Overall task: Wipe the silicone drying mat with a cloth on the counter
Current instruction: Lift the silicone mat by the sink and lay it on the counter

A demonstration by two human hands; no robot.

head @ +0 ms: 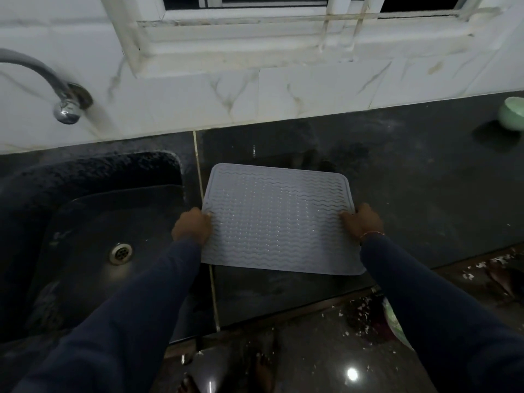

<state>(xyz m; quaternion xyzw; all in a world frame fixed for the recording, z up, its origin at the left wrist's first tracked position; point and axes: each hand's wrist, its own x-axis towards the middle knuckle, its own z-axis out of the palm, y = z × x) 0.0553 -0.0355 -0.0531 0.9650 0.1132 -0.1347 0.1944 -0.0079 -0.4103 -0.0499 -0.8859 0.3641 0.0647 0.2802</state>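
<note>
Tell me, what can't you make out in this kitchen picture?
Head view:
- Green bowl: cut off by right edge.
- Tap: pipe runs off left edge, blurred.
- Left hand and right hand: fingers partly hidden under the silicone drying mat.
- Green thing: mostly covered by right sleeve; unidentifiable.

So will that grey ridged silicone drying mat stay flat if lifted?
Probably not: the grey ridged silicone mat looks thin, so it likely sags between the left hand and right hand. Glints suggest wetness, so perhaps slippery.

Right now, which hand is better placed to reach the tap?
Probably the left. The left hand grips the mat edge beside the sink, nearer the tap; the right hand holds the opposite edge.
</note>
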